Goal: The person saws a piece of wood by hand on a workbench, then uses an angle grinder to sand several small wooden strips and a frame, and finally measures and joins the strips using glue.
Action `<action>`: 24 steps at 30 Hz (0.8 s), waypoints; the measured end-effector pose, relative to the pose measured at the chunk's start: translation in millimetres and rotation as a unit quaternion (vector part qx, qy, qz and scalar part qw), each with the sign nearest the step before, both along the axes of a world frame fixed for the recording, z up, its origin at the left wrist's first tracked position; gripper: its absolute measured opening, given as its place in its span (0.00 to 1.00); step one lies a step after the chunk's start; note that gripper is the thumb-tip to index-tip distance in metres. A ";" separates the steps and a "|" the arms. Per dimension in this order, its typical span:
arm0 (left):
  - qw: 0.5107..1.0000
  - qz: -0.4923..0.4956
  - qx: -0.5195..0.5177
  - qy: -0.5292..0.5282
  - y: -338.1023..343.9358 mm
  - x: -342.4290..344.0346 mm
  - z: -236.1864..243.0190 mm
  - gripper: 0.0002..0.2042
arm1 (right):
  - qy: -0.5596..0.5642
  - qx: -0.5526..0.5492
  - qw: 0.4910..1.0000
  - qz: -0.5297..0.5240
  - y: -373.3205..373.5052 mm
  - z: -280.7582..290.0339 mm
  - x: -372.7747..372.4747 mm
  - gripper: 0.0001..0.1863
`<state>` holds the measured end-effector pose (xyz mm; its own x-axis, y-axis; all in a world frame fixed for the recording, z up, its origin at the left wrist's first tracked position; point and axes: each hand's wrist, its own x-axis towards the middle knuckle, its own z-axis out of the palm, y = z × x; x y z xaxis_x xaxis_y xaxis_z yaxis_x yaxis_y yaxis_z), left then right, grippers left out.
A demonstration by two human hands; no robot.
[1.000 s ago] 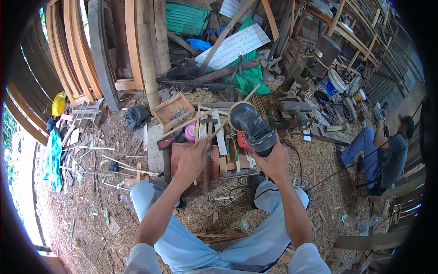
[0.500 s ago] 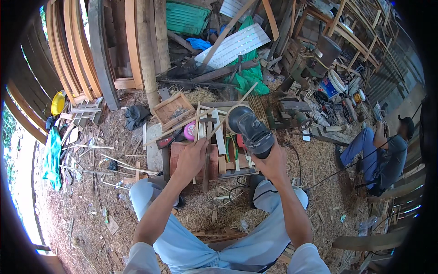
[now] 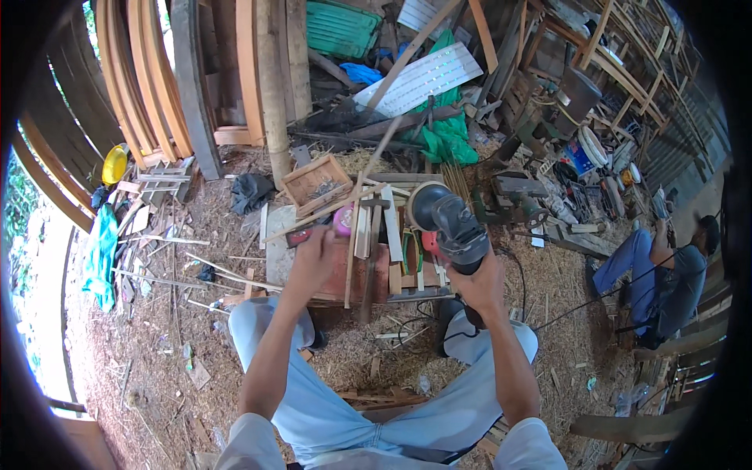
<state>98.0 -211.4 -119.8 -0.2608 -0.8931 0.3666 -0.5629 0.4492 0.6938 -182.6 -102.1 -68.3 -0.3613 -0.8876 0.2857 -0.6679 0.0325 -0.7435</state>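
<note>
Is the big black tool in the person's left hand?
No, the right hand grips the black power tool, while the left hand is apart from it.

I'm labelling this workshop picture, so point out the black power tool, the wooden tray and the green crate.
Black power tool (image 3: 454, 227), head view: middle of body.
Wooden tray (image 3: 304, 185), head view: its bare inside.
Green crate (image 3: 341, 30), head view: its ribbed face.
</note>
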 end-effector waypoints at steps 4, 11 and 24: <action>0.996 0.049 0.071 0.029 30.6 50.0 27.9 0.11 | -0.067 0.028 0.996 0.045 -1.6 -8.5 11.9 0.28; 0.986 0.105 0.100 -0.085 112.3 110.1 60.4 0.08 | -0.085 0.077 0.987 0.110 -9.5 -5.3 62.6 0.35; 0.979 0.165 0.068 0.097 98.7 150.1 114.6 0.09 | -0.192 0.151 0.956 0.166 -8.5 12.9 117.8 0.28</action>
